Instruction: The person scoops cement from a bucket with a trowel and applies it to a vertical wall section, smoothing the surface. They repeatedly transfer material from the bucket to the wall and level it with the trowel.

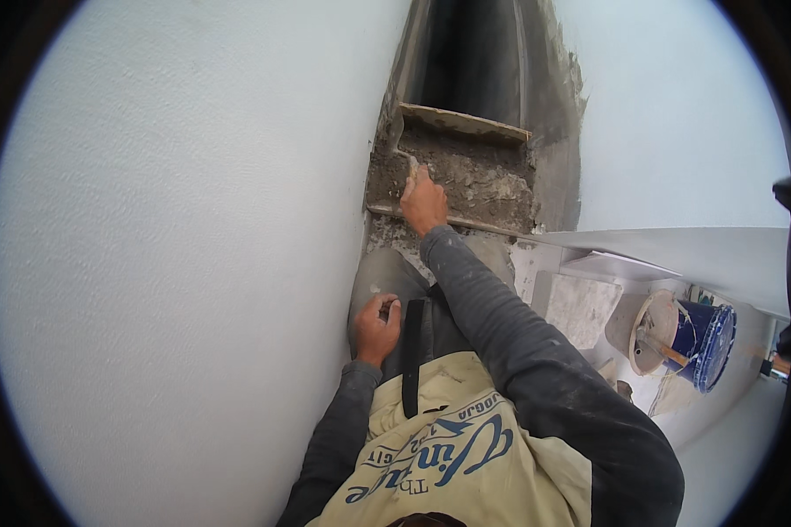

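My right hand (424, 202) reaches forward, its fingers wrapped round the handle of a trowel (412, 163). The trowel's bent metal neck shows at the left side of the sill; its blade is hard to make out against the grey mortar. Rough, wet-looking mortar (475, 176) fills the sill of a narrow opening, with a wooden board (466, 123) standing along its far edge and a thin strip (466, 222) along the near edge. My left hand (378, 329) rests on my left thigh with curled fingers; a dark spot shows between them, too small to name.
A plain white wall (193, 246) rises close on my left. Another white wall (677, 114) stands right of the opening, edged with grey plaster (558, 158). To the right lie a pale bucket (652, 334) with a wooden-handled tool, a blue bucket (716, 347) and a flat board (578, 307).
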A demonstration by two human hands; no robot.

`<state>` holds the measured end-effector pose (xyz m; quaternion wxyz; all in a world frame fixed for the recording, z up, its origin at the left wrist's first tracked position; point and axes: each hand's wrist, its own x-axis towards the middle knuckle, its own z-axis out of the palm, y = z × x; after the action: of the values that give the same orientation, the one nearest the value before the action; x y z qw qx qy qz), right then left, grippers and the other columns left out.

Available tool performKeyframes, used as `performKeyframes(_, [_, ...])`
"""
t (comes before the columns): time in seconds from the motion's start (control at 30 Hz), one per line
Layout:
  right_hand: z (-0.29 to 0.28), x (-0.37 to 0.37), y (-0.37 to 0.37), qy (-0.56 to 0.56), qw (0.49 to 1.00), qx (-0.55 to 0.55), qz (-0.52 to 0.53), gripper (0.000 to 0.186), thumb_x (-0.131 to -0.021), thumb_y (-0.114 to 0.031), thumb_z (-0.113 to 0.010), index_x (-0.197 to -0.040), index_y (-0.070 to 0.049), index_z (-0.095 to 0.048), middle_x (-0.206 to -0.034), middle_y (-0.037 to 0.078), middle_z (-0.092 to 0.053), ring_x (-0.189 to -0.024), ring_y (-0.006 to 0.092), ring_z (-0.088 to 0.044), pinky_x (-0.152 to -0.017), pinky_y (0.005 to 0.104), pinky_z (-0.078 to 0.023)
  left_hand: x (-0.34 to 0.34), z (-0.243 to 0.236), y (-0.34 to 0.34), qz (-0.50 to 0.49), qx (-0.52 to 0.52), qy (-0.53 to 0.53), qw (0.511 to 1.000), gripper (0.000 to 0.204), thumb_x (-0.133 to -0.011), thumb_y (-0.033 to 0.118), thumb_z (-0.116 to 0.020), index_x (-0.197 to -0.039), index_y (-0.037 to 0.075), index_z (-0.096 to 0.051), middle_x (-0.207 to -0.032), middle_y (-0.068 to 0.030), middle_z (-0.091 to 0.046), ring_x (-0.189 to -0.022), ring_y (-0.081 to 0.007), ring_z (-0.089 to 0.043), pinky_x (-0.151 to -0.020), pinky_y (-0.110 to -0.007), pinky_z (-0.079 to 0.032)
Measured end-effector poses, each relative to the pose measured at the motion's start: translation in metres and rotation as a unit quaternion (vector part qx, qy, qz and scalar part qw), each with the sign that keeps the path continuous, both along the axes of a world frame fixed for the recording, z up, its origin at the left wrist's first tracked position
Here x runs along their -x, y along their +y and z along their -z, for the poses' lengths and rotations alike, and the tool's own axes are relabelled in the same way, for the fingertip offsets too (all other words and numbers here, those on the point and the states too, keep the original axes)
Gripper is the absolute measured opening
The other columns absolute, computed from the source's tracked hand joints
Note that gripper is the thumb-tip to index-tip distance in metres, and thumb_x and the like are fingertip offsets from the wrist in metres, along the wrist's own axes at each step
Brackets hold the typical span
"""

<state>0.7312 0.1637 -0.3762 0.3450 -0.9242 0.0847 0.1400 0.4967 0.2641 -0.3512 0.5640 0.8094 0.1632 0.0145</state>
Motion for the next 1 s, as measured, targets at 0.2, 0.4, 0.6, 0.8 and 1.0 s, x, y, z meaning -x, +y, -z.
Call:
performKeyframes(0.2, [-0.008, 0.002, -0.011, -0.031, 0.999, 0.000, -0.006, 0.040, -0.100, -0.026, -0.051, -0.130, -0.001, -0.054, -0.100, 0.030, -0.070, -0.095, 0.0508, -0.067, -0.086, 0.0571, -0.054, -0.001, 0.006, 0.001, -0.004, -0.027, -0.018, 0.999, 0.013, -0.091, 0.009, -0.069, -0.098, -0.001, -0.070, -0.088, -0.0144, -0.072, -0.076, -0.0230, -0.071, -0.070, -0.034, -0.056])
performKeyframes(0.4, [-0.015, 0.005, -0.019, -0.014, 0.999, 0.006, -0.031, 0.041, -0.101, -0.028, -0.050, -0.129, 0.000, -0.054, -0.102, 0.030, -0.069, -0.098, 0.0507, -0.067, -0.087, 0.0584, -0.053, 0.000, 0.013, 0.003, -0.002, -0.047, -0.030, 0.998, 0.014, -0.091, 0.011, -0.069, -0.098, -0.001, -0.071, -0.088, -0.0141, -0.073, -0.078, -0.0223, -0.072, -0.071, -0.034, -0.057])
performKeyframes(0.6, [-0.008, 0.005, -0.053, 0.002, 0.999, 0.023, 0.042, 0.041, -0.100, -0.030, -0.051, -0.130, -0.002, -0.058, -0.107, 0.031, -0.068, -0.103, 0.0491, -0.066, -0.090, 0.0567, -0.053, 0.000, 0.017, 0.005, 0.000, -0.036, -0.004, 0.999, 0.015, -0.092, 0.012, -0.068, -0.099, -0.001, -0.071, -0.089, -0.0134, -0.074, -0.078, -0.0221, -0.071, -0.073, -0.034, -0.056])
performKeyframes(0.8, [-0.002, 0.012, -0.107, 0.016, 0.996, 0.082, 0.002, 0.042, -0.099, -0.030, -0.055, -0.131, -0.004, -0.058, -0.108, 0.029, -0.069, -0.104, 0.0487, -0.065, -0.092, 0.0560, -0.053, -0.002, 0.017, 0.005, -0.010, -0.042, 0.010, 0.999, 0.015, -0.092, 0.011, -0.067, -0.099, -0.001, -0.071, -0.089, -0.0128, -0.074, -0.079, -0.0222, -0.071, -0.075, -0.033, -0.056])
performKeyframes(1.0, [-0.008, 0.020, -0.166, 0.003, 0.991, 0.135, 0.016, 0.042, -0.098, -0.031, -0.055, -0.129, -0.002, -0.059, -0.103, 0.030, -0.069, -0.099, 0.0481, -0.067, -0.089, 0.0542, -0.054, -0.003, 0.019, 0.005, -0.020, -0.033, 0.025, 0.999, 0.016, -0.092, 0.008, -0.066, -0.104, -0.002, -0.069, -0.092, -0.0141, -0.073, -0.083, -0.0223, -0.071, -0.077, -0.034, -0.056])
